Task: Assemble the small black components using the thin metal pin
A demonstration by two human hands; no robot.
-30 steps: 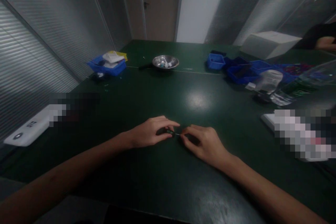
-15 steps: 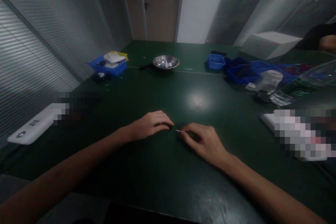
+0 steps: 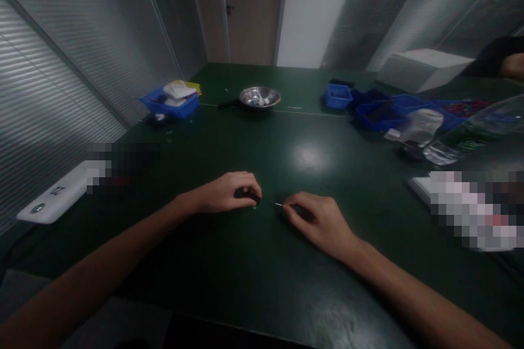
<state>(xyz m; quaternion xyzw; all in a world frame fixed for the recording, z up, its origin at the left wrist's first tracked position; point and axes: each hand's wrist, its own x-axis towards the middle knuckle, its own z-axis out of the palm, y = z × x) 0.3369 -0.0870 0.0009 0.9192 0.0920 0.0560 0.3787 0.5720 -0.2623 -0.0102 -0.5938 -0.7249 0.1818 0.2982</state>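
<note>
My left hand point(image 3: 229, 193) rests on the dark green table point(image 3: 262, 262) with its fingers curled round a small black part point(image 3: 245, 194). A tiny green speck lies on the table just below its fingertips. My right hand point(image 3: 317, 221) lies a short way to the right, its thumb and forefinger pinched on a thin metal pin point(image 3: 279, 204) whose tip points left toward the black part. A small gap separates the pin tip from the left hand.
A steel bowl point(image 3: 260, 97) sits far across the table. Blue bins stand at the far left point(image 3: 170, 101) and far right point(image 3: 338, 95). Clear plastic bottles point(image 3: 470, 136) lie at the right. A white device point(image 3: 57, 196) lies at the left edge. Another person's arm point(image 3: 511, 62) shows at the far right.
My left hand has drawn back to the left with the black part, opening a gap from the pin. My right hand has stayed almost still.
</note>
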